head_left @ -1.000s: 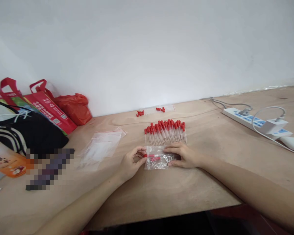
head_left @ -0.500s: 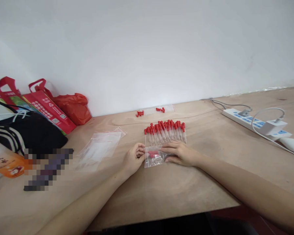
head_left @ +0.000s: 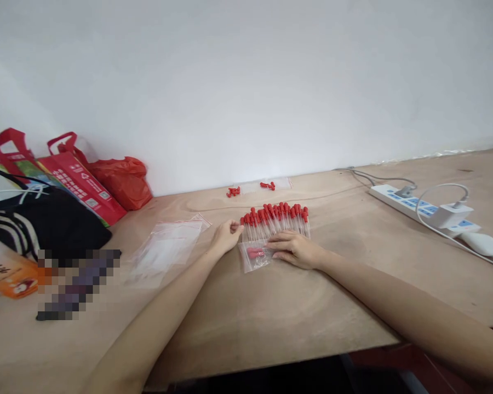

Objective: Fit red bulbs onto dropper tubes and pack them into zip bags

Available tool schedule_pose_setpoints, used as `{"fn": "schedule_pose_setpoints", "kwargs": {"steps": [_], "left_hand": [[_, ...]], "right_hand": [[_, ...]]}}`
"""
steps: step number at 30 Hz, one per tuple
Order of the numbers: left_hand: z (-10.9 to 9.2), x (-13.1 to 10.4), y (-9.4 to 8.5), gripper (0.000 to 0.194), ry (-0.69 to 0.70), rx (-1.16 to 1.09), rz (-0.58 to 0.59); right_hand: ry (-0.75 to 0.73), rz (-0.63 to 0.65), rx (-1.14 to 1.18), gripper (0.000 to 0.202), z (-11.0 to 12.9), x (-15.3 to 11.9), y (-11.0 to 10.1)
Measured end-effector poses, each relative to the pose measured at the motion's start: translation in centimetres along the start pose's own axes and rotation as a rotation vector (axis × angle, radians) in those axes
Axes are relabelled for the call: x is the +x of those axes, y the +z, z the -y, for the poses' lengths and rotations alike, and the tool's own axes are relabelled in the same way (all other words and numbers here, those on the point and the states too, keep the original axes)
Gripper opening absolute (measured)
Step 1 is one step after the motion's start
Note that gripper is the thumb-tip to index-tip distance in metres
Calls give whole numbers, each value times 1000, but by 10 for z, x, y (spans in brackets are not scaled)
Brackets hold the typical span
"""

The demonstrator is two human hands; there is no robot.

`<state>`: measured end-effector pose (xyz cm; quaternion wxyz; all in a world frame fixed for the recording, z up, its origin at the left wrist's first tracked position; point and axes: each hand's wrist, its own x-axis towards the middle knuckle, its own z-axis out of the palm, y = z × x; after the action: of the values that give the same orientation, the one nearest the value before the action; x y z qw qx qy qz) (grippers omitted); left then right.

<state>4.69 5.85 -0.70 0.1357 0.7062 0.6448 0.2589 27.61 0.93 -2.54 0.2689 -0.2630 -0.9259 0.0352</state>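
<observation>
Leftward, white-lettered red bag (head_left: 81, 183); left fingers (head_left: 235, 225) at dropper (head_left: 242, 221), grip unclear; right fingers (head_left: 280, 237) apart on clear pouch (head_left: 250, 265).

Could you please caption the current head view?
Right hand on a clear bag; left hand at a row of red-capped droppers.

From where I sit, I can make out white Chinese characters on the red shopping bag (head_left: 82, 186), with a small emblem and two square codes beside them, but they are too small for me to read. The orange-and-white packet (head_left: 14, 276) carries dark characters, cut off at my view's edge and blurred, so I can't read those either.
</observation>
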Motion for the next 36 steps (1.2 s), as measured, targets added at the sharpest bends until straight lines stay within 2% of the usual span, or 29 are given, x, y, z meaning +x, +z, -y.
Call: {"fn": "schedule_pose_setpoints", "kwargs": {"steps": [5, 9, 16, 22, 27, 31, 36], "left_hand": [[-15, 17, 5, 27, -91, 138, 12], [-23, 28, 5, 24, -147, 219, 28], [-22, 25, 12, 30, -126, 200, -58], [-10, 32, 17, 33, -146, 67, -181], [6, 37, 17, 32, -171, -97, -367], [17, 24, 8, 41, -141, -232, -498], [31, -6, -8, 56, -38, -480, -547]], "right_hand": [[-9, -15, 92, 33, -9, 4, 4], [-3, -17, 104, 34, -17, 8, 8], [-8, -58, 103, 33, -27, 18, 14], [-42, -80, 90, 33, -35, 29, 19], [-37, -78, 36, 32, -37, 31, 19], [-52, -42, -55, 36, -28, 25, 14], [-90, 0, -88, 38, -14, 13, 7]]}}
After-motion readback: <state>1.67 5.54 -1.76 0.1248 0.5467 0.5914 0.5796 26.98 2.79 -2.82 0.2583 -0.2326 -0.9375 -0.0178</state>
